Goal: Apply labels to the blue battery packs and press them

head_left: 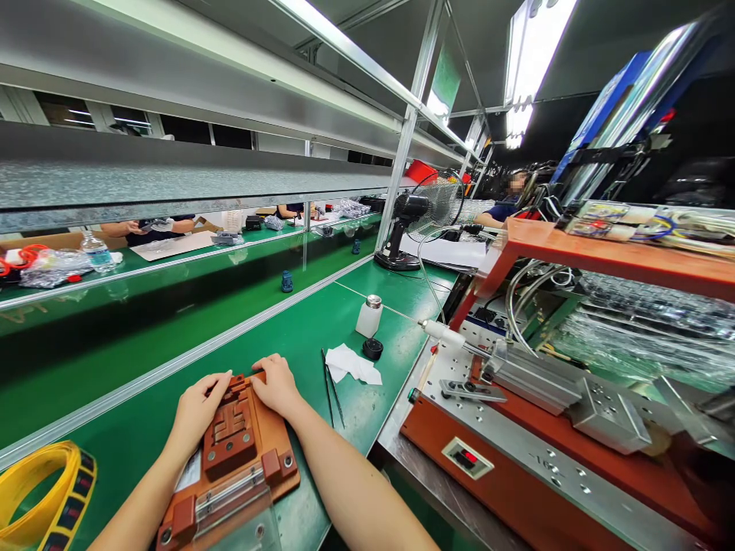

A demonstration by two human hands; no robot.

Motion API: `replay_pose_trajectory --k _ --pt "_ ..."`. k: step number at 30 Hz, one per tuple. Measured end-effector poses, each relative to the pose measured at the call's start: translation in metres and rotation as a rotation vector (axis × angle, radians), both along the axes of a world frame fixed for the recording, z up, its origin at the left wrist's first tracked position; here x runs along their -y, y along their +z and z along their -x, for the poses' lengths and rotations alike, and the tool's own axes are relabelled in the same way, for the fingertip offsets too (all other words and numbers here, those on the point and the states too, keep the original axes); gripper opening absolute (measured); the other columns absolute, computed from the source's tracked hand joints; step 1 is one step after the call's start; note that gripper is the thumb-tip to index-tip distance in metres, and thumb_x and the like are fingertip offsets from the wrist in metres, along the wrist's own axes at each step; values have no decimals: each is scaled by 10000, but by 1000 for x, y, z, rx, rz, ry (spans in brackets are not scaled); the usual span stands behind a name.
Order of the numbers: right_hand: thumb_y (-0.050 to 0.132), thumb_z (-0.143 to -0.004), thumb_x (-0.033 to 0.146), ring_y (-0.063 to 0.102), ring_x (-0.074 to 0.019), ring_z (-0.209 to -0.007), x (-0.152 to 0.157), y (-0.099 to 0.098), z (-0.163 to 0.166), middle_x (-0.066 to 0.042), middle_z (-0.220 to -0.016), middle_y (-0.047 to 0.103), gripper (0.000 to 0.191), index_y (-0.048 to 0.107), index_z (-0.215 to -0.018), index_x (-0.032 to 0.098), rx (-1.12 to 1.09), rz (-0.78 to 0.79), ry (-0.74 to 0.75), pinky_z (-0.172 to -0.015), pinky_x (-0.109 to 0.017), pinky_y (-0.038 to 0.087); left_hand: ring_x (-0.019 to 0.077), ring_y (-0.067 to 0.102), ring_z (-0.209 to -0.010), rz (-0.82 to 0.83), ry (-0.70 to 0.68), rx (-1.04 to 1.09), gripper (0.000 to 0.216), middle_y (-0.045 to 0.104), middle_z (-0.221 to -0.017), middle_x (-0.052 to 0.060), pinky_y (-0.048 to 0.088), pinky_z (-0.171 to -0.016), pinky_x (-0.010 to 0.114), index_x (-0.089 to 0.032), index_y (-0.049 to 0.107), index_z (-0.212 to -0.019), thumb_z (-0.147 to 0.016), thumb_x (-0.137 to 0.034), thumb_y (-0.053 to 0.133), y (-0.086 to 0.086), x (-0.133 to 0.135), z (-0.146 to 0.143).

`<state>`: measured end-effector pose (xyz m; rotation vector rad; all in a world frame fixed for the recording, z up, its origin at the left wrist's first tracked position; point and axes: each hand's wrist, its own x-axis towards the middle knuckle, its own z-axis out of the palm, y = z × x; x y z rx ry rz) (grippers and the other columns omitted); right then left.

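A brown-orange fixture block (235, 459) with a raised centre piece and a clear hinged flap at its near end lies on the green mat in front of me. My left hand (198, 405) rests on its far left corner, fingers curled down onto the top edge. On the far right corner sits my right hand (279, 383), fingers bent and pressed against the same edge. What the fingertips touch is hidden.
Black tweezers (331, 396), a white wipe (353, 363), a small white bottle (368, 315) and a black cap (373, 349) lie right of the fixture. A red-and-metal press machine (517, 436) stands at right. A yellow tape roll (46, 490) sits at left. Fan (419, 218) behind. Other workers sit beyond.
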<state>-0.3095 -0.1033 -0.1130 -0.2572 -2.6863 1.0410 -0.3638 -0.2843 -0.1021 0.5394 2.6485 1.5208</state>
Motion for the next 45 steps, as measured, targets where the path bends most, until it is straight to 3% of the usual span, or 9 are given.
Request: replay_pose_trajectory --k 45 --pt "679 -872 315 533 -269 -1176 0 3 -1 -109 -1203 606 322 688 -1172 197 13 1 13 -1038 -374 435 318 699 -972 -7 11 -1 573 779 -1025 62 518 -863 355 -234 790 -867 -730 -750 580 7 -2 -5"
